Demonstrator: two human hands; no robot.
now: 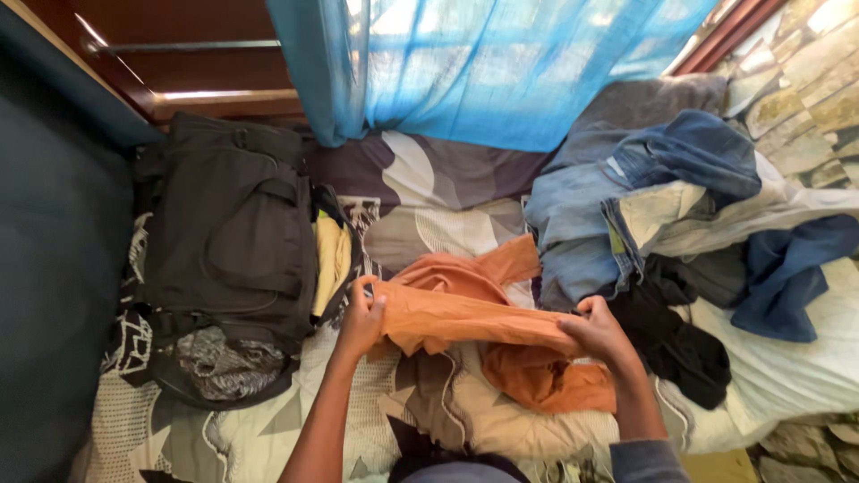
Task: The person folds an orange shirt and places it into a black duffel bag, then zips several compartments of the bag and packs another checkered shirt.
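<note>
You're gripping an orange garment (465,313) with both hands over the bed (787,376). Your left hand (361,320) is pinching its left edge, fingers (369,288) closed on the fabric. Your right hand (598,329) is clamping the right end, fingers curled shut around the cloth. The garment is stretching between the two hands as a folded band; the rest of it is bunching above and drooping below onto the patterned bedsheet (429,233).

A dark open bag (228,241) is lying to your left on the bed, with something yellow (333,259) showing at its opening. A pile of blue jeans (626,188) and a black garment (680,344) are sitting just right of your right hand. A blue curtain (483,63) is hanging at the head of the bed.
</note>
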